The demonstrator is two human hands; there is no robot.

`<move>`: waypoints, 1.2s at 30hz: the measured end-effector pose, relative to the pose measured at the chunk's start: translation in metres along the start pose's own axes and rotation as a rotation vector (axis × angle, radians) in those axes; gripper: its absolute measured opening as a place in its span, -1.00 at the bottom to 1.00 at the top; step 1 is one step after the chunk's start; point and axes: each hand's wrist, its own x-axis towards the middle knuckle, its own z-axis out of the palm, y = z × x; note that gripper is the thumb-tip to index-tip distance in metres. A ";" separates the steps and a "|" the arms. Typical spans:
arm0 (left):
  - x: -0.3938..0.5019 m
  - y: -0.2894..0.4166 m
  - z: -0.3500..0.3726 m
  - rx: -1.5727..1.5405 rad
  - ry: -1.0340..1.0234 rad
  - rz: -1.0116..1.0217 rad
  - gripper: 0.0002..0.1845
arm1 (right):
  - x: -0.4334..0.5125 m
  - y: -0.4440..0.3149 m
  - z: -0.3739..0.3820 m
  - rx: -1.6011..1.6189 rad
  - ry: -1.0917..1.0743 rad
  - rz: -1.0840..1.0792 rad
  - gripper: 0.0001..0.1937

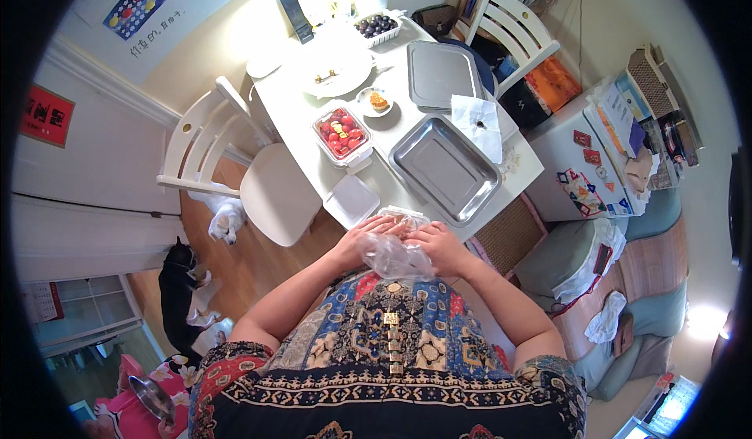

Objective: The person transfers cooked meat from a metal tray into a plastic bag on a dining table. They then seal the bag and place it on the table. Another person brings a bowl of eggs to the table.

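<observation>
My left hand (365,239) and my right hand (438,245) meet at the near corner of the white table. Between them hangs a crumpled clear plastic bag (395,258), gripped from both sides. The fingers also rest at a clear plastic container (411,212), whose contents are mostly hidden by the bag and fingers. Just beyond my left hand lies a pale square lid (351,199). A shallow stainless steel tray (447,169) sits beyond my right hand. Farther left stands a clear box of red fruit (341,136).
On the table (299,139) are a small dish of orange food (376,103), a lidded metal tray (443,75), a paper towel (477,123) and a basket of dark grapes (377,26). A chair (279,192), a white dog (227,220) and a black dog (178,298) are left. Another person holds a metal bowl (151,401).
</observation>
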 end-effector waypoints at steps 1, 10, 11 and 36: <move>0.000 0.000 0.000 -0.001 -0.013 -0.031 -0.45 | 0.000 0.002 0.008 -0.152 -0.007 -0.021 -0.71; -0.004 0.007 -0.006 -0.470 0.083 -0.222 -0.68 | 0.016 -0.017 -0.001 0.527 0.369 0.180 -0.83; -0.002 0.009 -0.008 -0.474 0.056 -0.209 -0.68 | 0.014 -0.018 -0.004 0.620 0.390 0.200 -0.84; 0.034 0.010 -0.015 -0.224 -0.053 0.055 -0.18 | 0.015 -0.008 -0.003 1.350 0.475 0.386 -0.78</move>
